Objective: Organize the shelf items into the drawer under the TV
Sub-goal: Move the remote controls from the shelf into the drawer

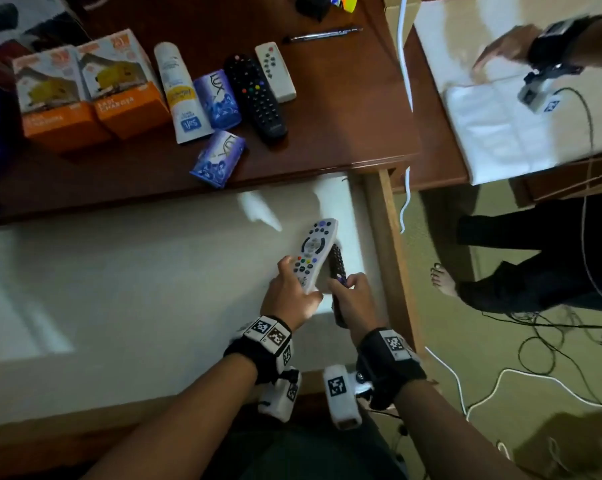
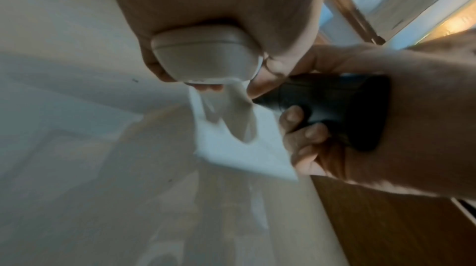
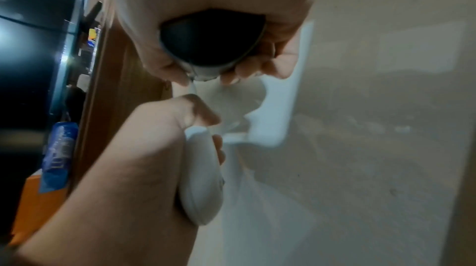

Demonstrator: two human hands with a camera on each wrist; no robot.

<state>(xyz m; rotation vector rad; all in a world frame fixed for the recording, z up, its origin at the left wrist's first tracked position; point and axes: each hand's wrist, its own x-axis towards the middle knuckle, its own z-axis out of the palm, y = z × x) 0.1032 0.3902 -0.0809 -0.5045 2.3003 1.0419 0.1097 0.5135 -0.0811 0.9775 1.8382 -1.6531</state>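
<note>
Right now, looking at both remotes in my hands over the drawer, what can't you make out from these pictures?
- Black remote, head view: its buttons face sideways and the right hand covers its lower part.
- White remote, head view: button labels too small; the left hand hides its lower end.
- Both wrist views: only the remotes' butt ends show, palms cover the rest.
- Drawer: its left part is cut off by the edge.
</note>
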